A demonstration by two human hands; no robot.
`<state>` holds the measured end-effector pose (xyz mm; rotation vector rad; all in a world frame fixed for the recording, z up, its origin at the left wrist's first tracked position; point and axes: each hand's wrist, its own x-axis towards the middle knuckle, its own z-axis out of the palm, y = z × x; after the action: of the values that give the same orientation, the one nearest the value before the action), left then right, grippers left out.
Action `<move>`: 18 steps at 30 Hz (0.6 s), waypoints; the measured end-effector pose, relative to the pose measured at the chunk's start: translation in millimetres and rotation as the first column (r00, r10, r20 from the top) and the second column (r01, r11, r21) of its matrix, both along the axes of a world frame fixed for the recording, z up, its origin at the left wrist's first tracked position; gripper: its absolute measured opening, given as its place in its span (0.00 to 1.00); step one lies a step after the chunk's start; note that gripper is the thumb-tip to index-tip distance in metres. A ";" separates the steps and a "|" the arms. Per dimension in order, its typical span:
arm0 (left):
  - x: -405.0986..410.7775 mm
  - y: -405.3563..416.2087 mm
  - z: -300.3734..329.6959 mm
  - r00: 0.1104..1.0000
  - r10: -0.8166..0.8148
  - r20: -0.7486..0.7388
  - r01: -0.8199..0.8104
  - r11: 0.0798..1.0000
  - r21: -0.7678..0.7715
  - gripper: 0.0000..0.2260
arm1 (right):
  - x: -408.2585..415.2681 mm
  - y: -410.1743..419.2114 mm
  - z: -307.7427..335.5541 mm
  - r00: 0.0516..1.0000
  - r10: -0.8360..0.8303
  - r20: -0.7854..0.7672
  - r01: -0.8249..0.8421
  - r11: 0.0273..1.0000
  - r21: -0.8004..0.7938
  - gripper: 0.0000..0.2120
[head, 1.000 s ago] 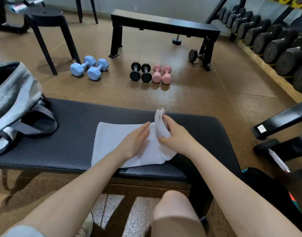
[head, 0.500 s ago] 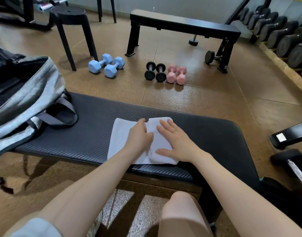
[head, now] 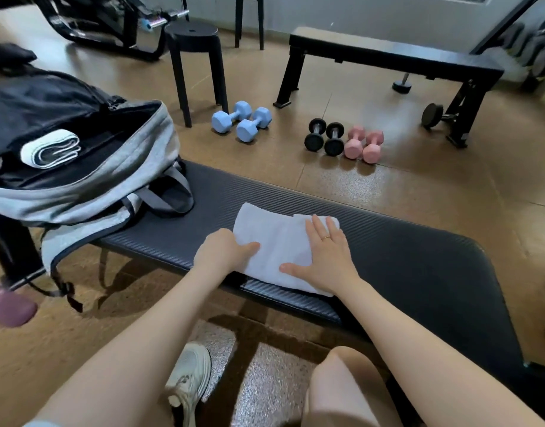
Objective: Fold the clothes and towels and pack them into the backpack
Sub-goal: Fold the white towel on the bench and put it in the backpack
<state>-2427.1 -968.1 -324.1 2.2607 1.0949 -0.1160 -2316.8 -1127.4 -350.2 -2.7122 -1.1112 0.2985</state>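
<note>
A white towel (head: 277, 241), folded over once, lies on the black padded bench (head: 419, 260) in front of me. My right hand (head: 325, 255) lies flat on the towel's right half with its fingers spread. My left hand (head: 223, 252) rests on the towel's near-left edge, thumb on top of the cloth and fingers curled at the edge. At the bench's left end stands the grey backpack (head: 89, 186), unzipped and open, with a rolled white-and-dark cloth (head: 50, 148) lying on dark clothing inside it.
On the floor beyond the bench lie blue dumbbells (head: 241, 120), black dumbbells (head: 325, 138) and pink dumbbells (head: 363, 146). A black stool (head: 194, 57) and a second bench (head: 391, 60) stand farther back. My shoe (head: 189, 377) and knee are below the bench.
The right hand laid the raised towel end down over the rest and now presses it flat. The left hand slid to the towel's left edge. The view swung left, showing the open backpack.
</note>
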 end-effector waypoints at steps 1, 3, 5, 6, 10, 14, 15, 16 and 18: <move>-0.5 0.6 6.4 0.998 -0.017 0.059 0.018 1.000 -0.009 0.15 | -1.6 -0.3 -3.1 1.000 -0.029 -0.005 0.030 0.999 0.041 0.52; 0.6 -7.5 18.4 0.965 -0.058 0.254 0.079 0.994 -0.073 0.16 | -4.9 -1.7 -6.7 0.994 -0.089 -0.057 0.096 0.987 0.132 0.52; 3.9 -24.6 29.0 0.898 -0.102 0.429 0.167 0.979 -0.116 0.15 | -5.6 -2.3 -12.2 0.979 -0.139 -0.146 0.171 0.957 0.236 0.53; 6.5 -34.7 30.8 0.872 -0.132 0.472 0.200 0.975 -0.097 0.12 | -5.6 -3.4 -13.3 0.972 -0.145 -0.183 0.197 0.932 0.305 0.54; 17.0 -71.0 17.5 0.845 -0.193 0.498 0.265 0.961 -0.076 0.07 | -1.5 -18.7 -15.8 0.914 -0.076 -0.398 0.299 0.790 0.535 0.57; 14.5 -80.4 -10.9 0.750 -0.468 0.467 0.477 0.872 0.110 0.19 | 12.6 -49.1 -5.6 0.924 0.108 -0.366 0.144 0.788 0.598 0.45; 11.9 -77.7 -19.1 0.693 -0.584 0.424 0.548 0.808 0.218 0.24 | 18.6 -56.6 -4.7 0.960 0.161 -0.228 -0.002 0.821 0.571 0.38; 8.7 -74.5 -27.8 0.640 -0.688 0.342 0.594 0.726 0.347 0.27 | 23.8 -62.6 -3.6 0.968 0.241 -0.074 -0.169 0.838 0.519 0.35; 2.1 -65.5 -43.0 0.593 -0.785 0.180 0.626 0.590 0.510 0.30 | 28.6 -67.1 -2.9 0.891 0.432 0.140 -0.452 0.819 0.354 0.30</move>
<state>-2425.0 -1033.6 -367.1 2.8063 -0.1115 0.2534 -2288.1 -1194.5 -353.1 -2.1131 -1.6244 0.0603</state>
